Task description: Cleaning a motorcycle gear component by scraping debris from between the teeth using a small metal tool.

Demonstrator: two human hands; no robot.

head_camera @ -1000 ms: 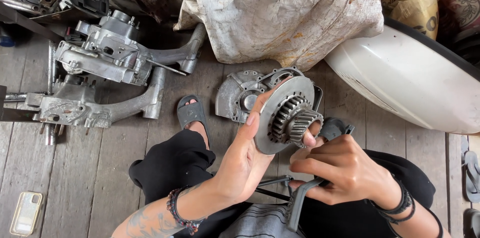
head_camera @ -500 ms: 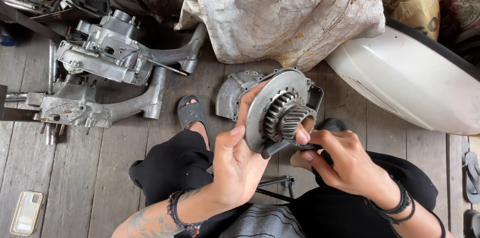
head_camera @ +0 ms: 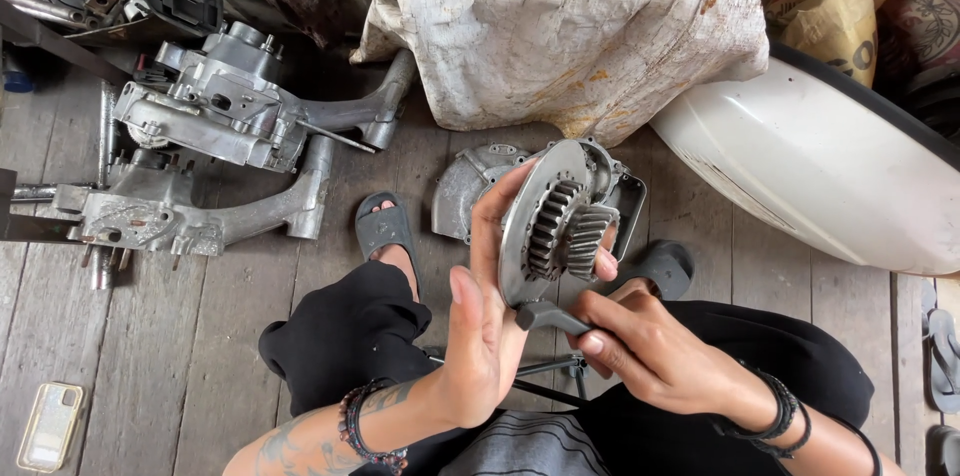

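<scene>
While gripped: gear plate [head_camera: 545, 226] between hands.

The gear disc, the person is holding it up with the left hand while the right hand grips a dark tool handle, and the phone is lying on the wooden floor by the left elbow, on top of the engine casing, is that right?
Not quite. In the head view the phone lies flat on the wooden floor, not on the engine casing, which sits farther off. The rest holds: the left hand holds up the gear disc and the right hand grips the dark tool handle.

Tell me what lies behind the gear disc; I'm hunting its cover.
Behind the gear disc held by the left hand, a grey metal housing lies on the plank floor; its middle is hidden.
</scene>
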